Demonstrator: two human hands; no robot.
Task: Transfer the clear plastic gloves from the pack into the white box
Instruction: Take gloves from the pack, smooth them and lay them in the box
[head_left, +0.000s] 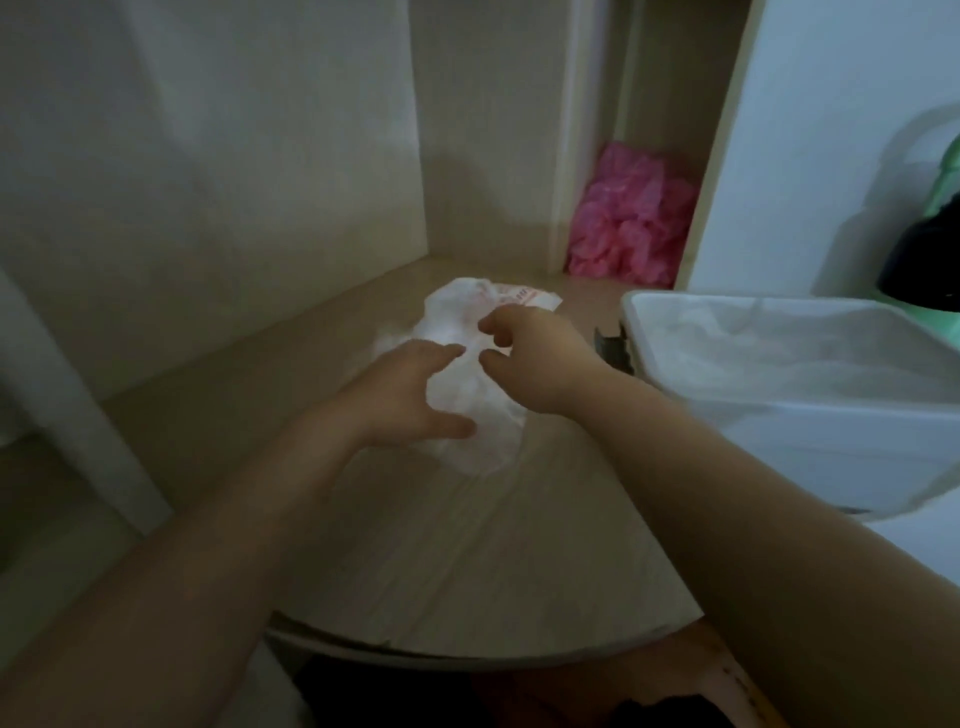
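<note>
A crumpled clear plastic pack of gloves (467, 384) with faint red print lies on the pale wooden shelf (467, 545), near its middle. My left hand (410, 395) reaches over the pack's left side with spread, slightly bent fingers, touching or just above it. From the right, my right hand (535, 353) hovers over the pack's top, thumb and fingers curved apart around nothing. The white box (779, 431) stands at the right edge of the shelf, its top open, with clear plastic inside.
A heap of pink plastic (631, 218) fills a narrow compartment at the back right. A white panel rises behind the box, and a green and black object (930, 260) sits at the far right. Shelf walls close in the left and back.
</note>
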